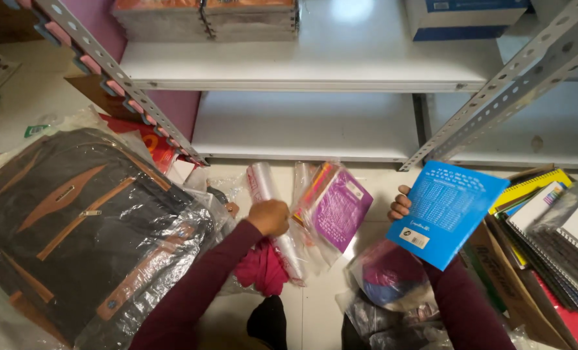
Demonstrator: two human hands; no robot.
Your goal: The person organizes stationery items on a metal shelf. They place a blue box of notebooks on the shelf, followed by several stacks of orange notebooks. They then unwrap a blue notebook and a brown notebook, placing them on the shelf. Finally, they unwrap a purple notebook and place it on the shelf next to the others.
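Left hand (269, 217): closed in a fist around a roll of clear plastic (273, 214) that runs from the foot of the shelf down toward the person; the grip sits partway along the roll, over the floor.
Right hand (399, 206): holds a blue booklet (446, 212) by its left edge, fingers curled round the front (the thumb is hidden behind it); the booklet is lifted off the floor and tilted, its printed back cover facing the camera.
Purple booklet (339, 210): lies in a clear wrapper on the floor between the two hands, just beside the roll, with more wrapped booklets fanned out under it.
Bag (81, 227): dark with brown straps, wrapped in clear plastic, lying on the floor to the left of the left arm.
Pink cloth (262, 269): bunched on the floor under the left forearm, touching the lower end of the roll.
Cardboard box (509, 285): at the right, beside the right arm, packed with spiral notebooks (555, 240) standing on edge.
Shelf (315, 126): white boards on a grey slotted metal frame, straight ahead; stacked packs sit on the upper board.
Plastic bags (393, 285): crumpled on the floor below the blue booklet.
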